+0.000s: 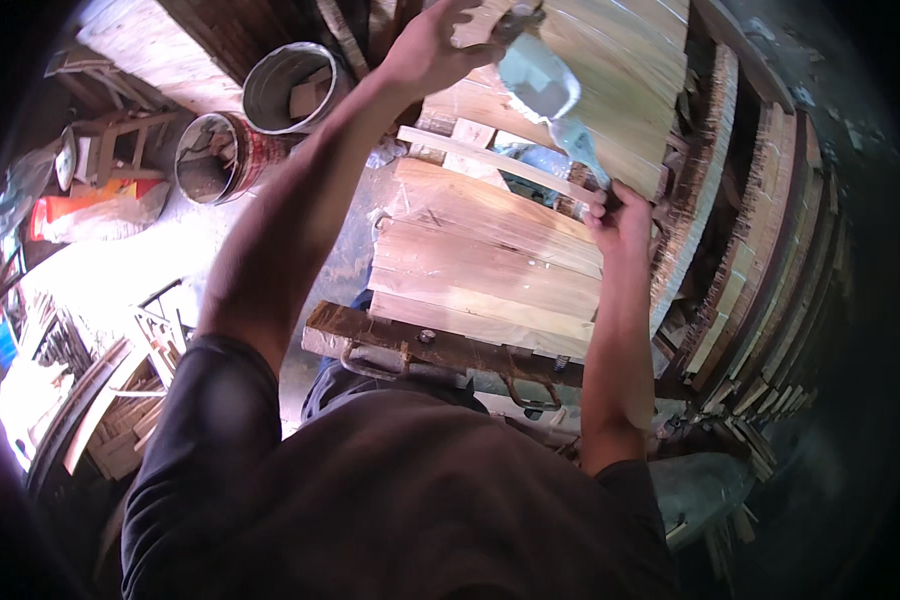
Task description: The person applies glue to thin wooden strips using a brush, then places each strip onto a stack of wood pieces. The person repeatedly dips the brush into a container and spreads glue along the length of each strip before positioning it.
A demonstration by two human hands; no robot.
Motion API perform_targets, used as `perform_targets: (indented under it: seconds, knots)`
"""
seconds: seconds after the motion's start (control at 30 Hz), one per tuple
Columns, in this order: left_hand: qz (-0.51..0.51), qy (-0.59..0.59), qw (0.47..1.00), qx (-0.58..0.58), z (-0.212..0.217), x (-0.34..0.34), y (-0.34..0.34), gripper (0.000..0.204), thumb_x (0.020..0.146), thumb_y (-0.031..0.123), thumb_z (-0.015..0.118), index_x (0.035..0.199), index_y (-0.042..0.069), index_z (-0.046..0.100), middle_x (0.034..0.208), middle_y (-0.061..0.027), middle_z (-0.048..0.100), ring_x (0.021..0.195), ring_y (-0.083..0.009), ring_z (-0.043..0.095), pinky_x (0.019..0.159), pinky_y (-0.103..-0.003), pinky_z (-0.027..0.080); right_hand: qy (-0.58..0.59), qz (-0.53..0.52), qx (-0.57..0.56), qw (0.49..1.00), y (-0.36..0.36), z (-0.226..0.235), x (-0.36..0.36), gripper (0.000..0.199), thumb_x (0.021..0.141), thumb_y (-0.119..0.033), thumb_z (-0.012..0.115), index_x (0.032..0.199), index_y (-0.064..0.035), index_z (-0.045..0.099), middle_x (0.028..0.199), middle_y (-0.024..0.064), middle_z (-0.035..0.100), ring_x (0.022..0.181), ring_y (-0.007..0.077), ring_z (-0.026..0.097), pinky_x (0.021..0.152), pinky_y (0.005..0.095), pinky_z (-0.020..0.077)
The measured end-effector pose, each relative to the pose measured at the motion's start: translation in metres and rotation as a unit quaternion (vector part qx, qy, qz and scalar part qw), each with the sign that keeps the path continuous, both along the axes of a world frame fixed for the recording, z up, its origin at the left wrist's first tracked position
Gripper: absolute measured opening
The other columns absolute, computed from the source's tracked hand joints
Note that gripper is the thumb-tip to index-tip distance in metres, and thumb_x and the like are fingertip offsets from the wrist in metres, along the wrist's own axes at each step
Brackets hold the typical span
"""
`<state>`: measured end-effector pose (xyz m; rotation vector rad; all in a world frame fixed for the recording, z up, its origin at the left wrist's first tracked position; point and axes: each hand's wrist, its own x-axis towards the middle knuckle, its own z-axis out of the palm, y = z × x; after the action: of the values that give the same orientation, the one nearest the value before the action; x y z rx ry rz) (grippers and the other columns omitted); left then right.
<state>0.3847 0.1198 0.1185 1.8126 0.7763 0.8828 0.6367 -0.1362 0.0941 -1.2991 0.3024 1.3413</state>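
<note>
My left hand (438,48) reaches to the top of the view, its fingers apart and partly cut off by the picture's edge. Its thumb is beside a dark, dirty end piece (518,18) next to a tilted container (538,80) with pale bluish-white stuff in it. Below that container a narrow tool (576,146), coated in the same pale stuff, slants down to my right hand (624,220). The right fingers are closed around its lower end. A thin wooden strip (500,160) ends at these fingers, lying across a gap between pale boards (490,250).
A metal clamp bar (430,340) edges the boards in front of my body. Stacked wood strips (750,250) stand at the right. At the left are a grey bucket (290,90), a red-sided bucket (215,160) and wood scraps (120,430).
</note>
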Motion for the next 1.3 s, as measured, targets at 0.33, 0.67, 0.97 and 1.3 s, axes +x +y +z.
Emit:
perform_targets:
  seconds: [0.33, 0.67, 0.97, 1.3]
  knots:
    - [0.251, 0.237, 0.914, -0.213, -0.058, -0.222, -0.242, 0.037, 0.085, 0.009, 0.068, 0.12, -0.003, 0.061, 0.108, -0.0184, 0.071, 0.102, -0.0268, 0.069, 0.091, -0.036, 0.053, -0.167, 0.075, 0.091, 0.979, 0.042, 0.024, -0.108, 0.012, 0.086, -0.01, 0.07, 0.079, -0.0066, 0.061, 0.058, 0.0029, 0.056, 0.044, 0.0108, 0.048, 0.041, 0.0243, 0.0298]
    - [0.096, 0.414, 0.874, -0.235, -0.06, -0.245, -0.313, 0.037, 0.085, 0.023, 0.065, 0.116, 0.003, 0.064, 0.113, -0.0169, 0.066, 0.109, -0.0359, 0.061, 0.094, -0.043, 0.049, -0.573, 0.247, 0.023, 0.781, 0.086, 0.025, -0.173, 0.017, 0.084, -0.014, 0.072, 0.088, 0.0012, 0.068, 0.078, 0.0098, 0.069, 0.071, 0.0169, 0.063, 0.068, 0.0322, 0.051]
    - [0.121, 0.411, 0.881, -0.201, -0.047, -0.237, -0.312, 0.028, 0.085, 0.021, 0.064, 0.108, 0.004, 0.067, 0.107, -0.0183, 0.067, 0.102, -0.0383, 0.063, 0.089, -0.045, 0.051, -0.666, 0.251, -0.036, 0.702, 0.046, 0.038, -0.132, 0.017, 0.082, -0.018, 0.071, 0.089, -0.0022, 0.069, 0.078, 0.0141, 0.07, 0.07, 0.026, 0.067, 0.069, 0.0376, 0.0518]
    - [0.143, 0.408, 0.885, -0.173, -0.062, -0.234, -0.317, 0.026, 0.085, 0.02, 0.061, 0.103, 0.003, 0.069, 0.097, -0.0188, 0.07, 0.09, -0.0356, 0.068, 0.081, -0.041, 0.054, -0.705, 0.214, -0.103, 0.669, -0.005, 0.044, -0.068, 0.015, 0.082, -0.018, 0.072, 0.087, -0.0051, 0.069, 0.073, 0.0155, 0.069, 0.067, 0.0297, 0.066, 0.065, 0.0384, 0.0508]
